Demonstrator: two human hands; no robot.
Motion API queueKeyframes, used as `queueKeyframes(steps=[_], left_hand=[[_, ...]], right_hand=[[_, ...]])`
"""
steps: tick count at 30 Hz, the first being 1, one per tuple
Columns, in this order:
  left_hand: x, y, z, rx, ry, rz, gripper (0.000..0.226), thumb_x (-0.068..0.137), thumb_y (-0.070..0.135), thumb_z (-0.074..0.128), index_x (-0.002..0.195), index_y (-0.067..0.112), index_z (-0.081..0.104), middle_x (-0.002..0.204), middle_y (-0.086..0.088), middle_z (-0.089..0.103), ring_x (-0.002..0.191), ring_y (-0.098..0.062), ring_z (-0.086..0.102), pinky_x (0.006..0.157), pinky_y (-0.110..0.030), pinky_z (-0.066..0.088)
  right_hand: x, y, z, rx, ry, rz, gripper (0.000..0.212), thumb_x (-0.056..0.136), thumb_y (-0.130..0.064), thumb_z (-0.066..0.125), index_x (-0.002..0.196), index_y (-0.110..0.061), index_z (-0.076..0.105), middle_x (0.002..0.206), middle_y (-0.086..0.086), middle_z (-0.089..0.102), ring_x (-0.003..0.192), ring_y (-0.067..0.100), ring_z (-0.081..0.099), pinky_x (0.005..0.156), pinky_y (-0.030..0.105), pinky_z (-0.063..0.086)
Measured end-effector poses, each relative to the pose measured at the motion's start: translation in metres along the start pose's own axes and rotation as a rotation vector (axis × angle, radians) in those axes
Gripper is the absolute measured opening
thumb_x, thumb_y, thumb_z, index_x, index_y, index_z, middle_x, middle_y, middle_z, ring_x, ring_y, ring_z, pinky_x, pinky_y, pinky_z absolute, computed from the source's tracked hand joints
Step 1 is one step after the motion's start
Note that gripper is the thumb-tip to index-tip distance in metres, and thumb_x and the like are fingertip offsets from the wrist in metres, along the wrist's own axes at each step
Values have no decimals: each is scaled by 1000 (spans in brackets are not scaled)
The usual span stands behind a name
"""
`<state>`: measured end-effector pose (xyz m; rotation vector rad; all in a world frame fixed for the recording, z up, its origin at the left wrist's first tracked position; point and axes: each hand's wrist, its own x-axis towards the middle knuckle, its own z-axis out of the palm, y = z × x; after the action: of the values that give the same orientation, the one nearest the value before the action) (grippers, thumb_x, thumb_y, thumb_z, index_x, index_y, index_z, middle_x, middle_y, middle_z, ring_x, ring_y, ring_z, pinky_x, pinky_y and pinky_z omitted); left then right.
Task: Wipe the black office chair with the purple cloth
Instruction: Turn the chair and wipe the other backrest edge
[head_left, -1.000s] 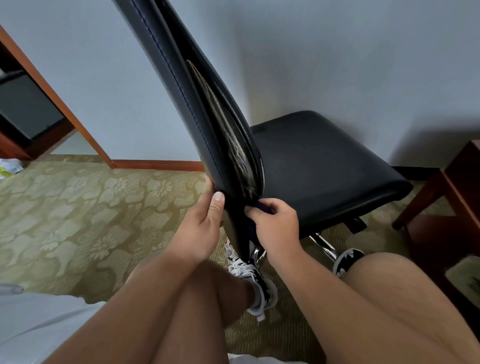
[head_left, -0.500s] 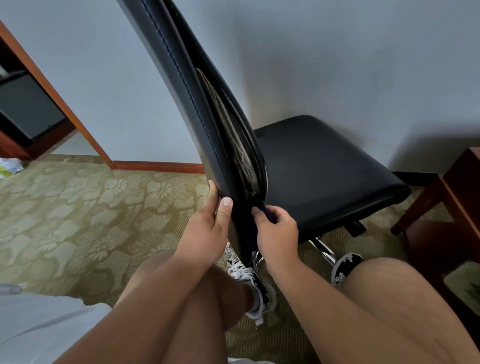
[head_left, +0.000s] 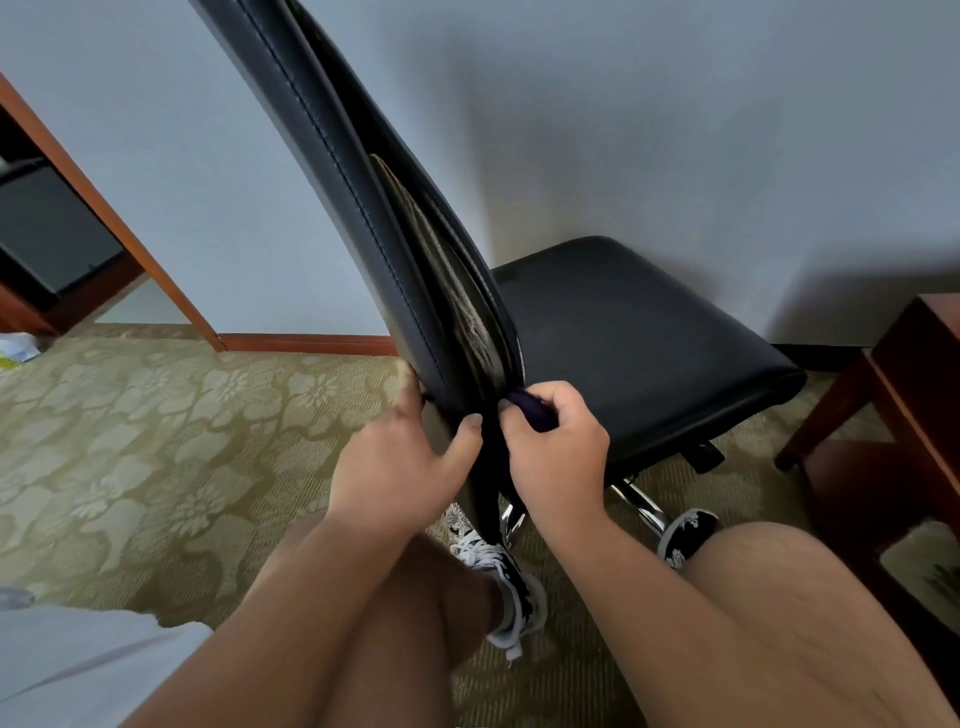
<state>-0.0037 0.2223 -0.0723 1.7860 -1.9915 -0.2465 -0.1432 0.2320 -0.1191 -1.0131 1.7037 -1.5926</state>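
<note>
1. We grip the black office chair (head_left: 623, 332), standing by the far wall, at its backrest's lower edge with our left hand (head_left: 400, 467).
2. Our right hand (head_left: 558, 457) clenches the purple cloth (head_left: 530, 408) against that edge.
3. We see no readable writing.

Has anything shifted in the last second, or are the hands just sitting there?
Both hands slid slightly up the black padded chair backrest. The right hand stays closed on the dark purple cloth; the left hand still pinches the backrest's edge. Seat unmoved.

No readable text, label, brand, number or sign shows on anything in view.
</note>
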Motion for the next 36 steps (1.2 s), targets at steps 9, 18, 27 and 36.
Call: queueKeyframes(steps=[9, 18, 27, 36], left_hand=[[13, 24, 2, 60, -6, -169, 90, 90, 57, 44, 154, 2, 12, 74, -4, 51, 64, -24, 51, 61, -33, 42], [0, 18, 12, -95, 0, -153, 89, 93, 56, 43, 158, 17, -4, 87, -13, 70, 87, -34, 68, 78, -41, 52], [-3, 21, 17, -192, -11, -97, 87, 88, 61, 41, 156, 26, 1, 118, -10, 68, 105, -30, 66, 84, -39, 49], [-2, 19, 17, -191, -10, -102, 84, 92, 57, 45, 156, 20, 4, 105, -8, 70, 99, -31, 67, 79, -39, 49]], right_hand=[[1, 23, 7, -41, -54, 72, 8, 84, -38, 67, 89, -32, 64, 82, -10, 69, 79, 11, 67, 74, 41, 59], [5, 23, 4, 104, -65, 301, 9, 85, -25, 75, 80, -23, 67, 79, -3, 70, 74, 14, 67, 61, 22, 51], [13, 3, -7, 133, 28, 112, 9, 86, -25, 75, 94, -27, 72, 85, -12, 70, 80, -2, 65, 68, 7, 49], [10, 27, 1, 47, -34, 115, 11, 92, -26, 69, 99, -28, 76, 94, -12, 73, 90, 2, 68, 80, 20, 54]])
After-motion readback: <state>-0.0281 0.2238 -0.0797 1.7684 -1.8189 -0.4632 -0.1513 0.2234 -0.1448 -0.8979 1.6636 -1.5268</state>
